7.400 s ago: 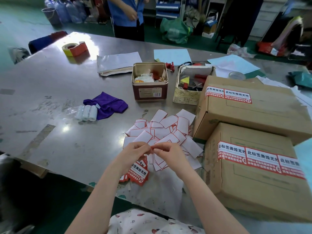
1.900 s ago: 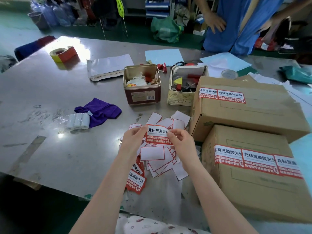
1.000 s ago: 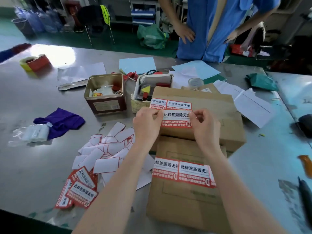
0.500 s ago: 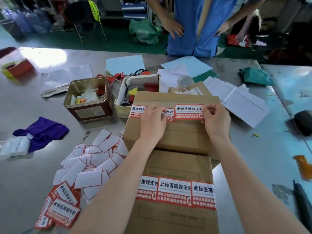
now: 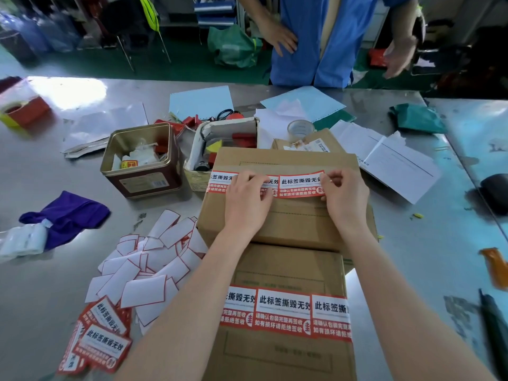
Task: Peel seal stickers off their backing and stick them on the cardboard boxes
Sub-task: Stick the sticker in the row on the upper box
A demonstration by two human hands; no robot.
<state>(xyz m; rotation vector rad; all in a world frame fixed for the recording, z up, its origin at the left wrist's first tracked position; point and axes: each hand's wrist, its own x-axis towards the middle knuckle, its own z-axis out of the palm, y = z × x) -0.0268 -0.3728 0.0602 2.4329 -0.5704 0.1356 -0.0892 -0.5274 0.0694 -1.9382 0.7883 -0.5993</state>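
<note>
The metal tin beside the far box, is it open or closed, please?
Open: the metal tin has no lid on, and small items show inside.

Pretty cluttered steel table point(image 5: 68, 270): square gold tin point(image 5: 141, 160) full of odds and ends, purple cloth point(image 5: 68, 215) by some white rolls point(image 5: 23, 240), clear tape roll point(image 5: 300, 129), light blue paper sheets point(image 5: 202, 103), green bag point(image 5: 416, 118). Behind the table, a person in a blue jacket point(image 5: 316, 39).
</note>
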